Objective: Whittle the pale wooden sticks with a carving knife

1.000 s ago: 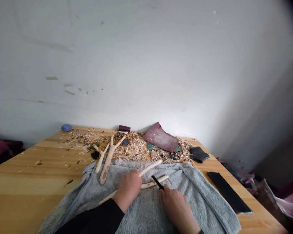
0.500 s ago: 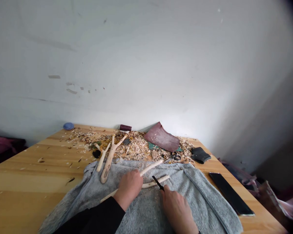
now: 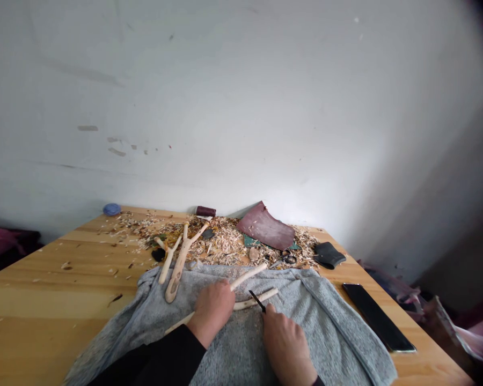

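A pale, peeled forked branch [image 3: 249,275] lies over the grey cloth [image 3: 306,327], and my left hand [image 3: 214,307] is closed around it near the fork. One prong rises past my fingers to the upper right; another [image 3: 261,298] runs lower, and the far end shows left of my wrist. My right hand [image 3: 285,339] is wrapped round the handle of a small dark-bladed knife [image 3: 257,301]. The blade points up and left across the lower prong; whether it touches the wood I cannot tell.
Two carved wooden forks [image 3: 180,264] [image 3: 169,261] rest at the cloth's far left edge. Behind lie wood shavings [image 3: 225,236], brown leather [image 3: 265,228], a thread spool [image 3: 206,211] and scissors [image 3: 288,258]. A black phone [image 3: 378,317] and a black folded piece [image 3: 329,255] are on the right.
My right hand and the knife have shifted slightly left along the lower prong. My left hand and the branch stay almost where they were.
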{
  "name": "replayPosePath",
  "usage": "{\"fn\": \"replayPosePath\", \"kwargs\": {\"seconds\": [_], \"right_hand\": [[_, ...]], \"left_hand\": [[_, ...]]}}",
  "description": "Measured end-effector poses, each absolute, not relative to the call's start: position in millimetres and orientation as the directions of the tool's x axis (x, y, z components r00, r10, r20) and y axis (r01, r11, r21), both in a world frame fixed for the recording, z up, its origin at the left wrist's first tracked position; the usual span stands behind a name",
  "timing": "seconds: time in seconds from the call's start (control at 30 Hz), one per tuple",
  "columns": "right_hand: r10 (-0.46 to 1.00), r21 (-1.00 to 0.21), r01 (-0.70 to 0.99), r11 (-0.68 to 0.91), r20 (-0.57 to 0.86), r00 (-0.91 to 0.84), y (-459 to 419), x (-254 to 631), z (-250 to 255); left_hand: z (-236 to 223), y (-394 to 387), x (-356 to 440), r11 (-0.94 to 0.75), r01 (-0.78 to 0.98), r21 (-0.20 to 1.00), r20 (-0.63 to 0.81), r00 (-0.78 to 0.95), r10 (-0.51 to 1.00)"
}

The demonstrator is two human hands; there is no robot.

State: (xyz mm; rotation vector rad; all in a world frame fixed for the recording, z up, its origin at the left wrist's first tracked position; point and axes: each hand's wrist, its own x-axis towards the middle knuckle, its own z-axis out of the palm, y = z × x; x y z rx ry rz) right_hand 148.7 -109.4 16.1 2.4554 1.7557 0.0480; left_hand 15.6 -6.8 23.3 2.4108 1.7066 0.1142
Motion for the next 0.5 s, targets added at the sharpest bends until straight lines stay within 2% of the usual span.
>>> {"fn": "replayPosePath", "kwargs": {"seconds": [0.23,0.5], "right_hand": [[0.957,0.095,0.953,-0.288,-0.015,0.29,-105.3,153.1,14.3],[0.944,0.034,0.952,-0.305,-0.119,0.307,-102.4,141.8,27.6]], "left_hand": [[21.9,-6.6,16.7,-0.32,0.929,0.186,-0.044,0.333,0.942],[21.2,-7.5,17.8,-0.323,0.93,0.176,-0.037,0.334,0.942]]}}
